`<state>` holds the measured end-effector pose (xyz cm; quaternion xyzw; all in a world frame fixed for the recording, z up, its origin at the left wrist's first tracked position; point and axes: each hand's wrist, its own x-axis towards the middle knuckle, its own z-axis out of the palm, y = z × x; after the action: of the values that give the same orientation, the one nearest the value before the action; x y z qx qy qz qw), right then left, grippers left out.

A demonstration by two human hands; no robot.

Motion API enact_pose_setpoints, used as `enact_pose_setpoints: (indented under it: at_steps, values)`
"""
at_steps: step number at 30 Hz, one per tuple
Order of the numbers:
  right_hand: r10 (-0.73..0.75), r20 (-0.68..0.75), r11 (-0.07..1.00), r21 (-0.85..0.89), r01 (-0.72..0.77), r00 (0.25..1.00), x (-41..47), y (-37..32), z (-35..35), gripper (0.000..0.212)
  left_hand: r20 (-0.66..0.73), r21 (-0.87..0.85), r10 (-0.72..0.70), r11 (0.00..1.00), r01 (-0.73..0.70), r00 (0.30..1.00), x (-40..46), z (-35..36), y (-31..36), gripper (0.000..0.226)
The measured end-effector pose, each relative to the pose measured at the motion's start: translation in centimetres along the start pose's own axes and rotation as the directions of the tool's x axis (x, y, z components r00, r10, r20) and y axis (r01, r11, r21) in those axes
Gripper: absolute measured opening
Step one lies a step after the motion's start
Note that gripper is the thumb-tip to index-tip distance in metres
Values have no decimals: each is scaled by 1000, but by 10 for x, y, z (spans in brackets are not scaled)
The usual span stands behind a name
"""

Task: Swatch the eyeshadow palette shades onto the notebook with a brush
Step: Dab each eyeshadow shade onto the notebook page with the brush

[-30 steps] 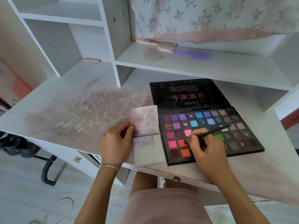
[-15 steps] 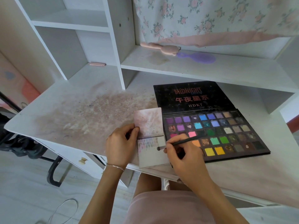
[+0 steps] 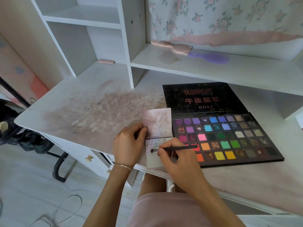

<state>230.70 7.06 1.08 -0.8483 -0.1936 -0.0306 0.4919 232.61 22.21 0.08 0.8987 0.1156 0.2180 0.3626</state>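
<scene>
A small open notebook (image 3: 157, 123) lies at the desk's front edge, its lower page marked with faint colour swatches. To its right lies a black eyeshadow palette (image 3: 226, 136), lid folded back, with several rows of bright shades. My right hand (image 3: 177, 159) pinches a thin black brush (image 3: 178, 147), whose tip sits on the lower page. My left hand (image 3: 129, 145) holds the notebook's left edge near the spine, thumb on the page.
The white desk (image 3: 85, 112) is stained pink and brown to the left of the notebook. On the shelf behind lie a pink hairbrush (image 3: 172, 46) and a purple one (image 3: 209, 57). A pink clip (image 3: 105, 61) lies by the cubby. A floral cloth (image 3: 221, 18) hangs above.
My right hand has carried the brush left, from the palette's lower shades onto the notebook's lower page. My left hand has stayed on the notebook.
</scene>
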Motion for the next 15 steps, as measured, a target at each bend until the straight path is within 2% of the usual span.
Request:
enact_pose_setpoints:
  at_steps: [15]
  values:
    - [1,37,998,-70,2,999,1,0,2,4,-2,-9,4,1000,-4,1000,-1,0,-2,13]
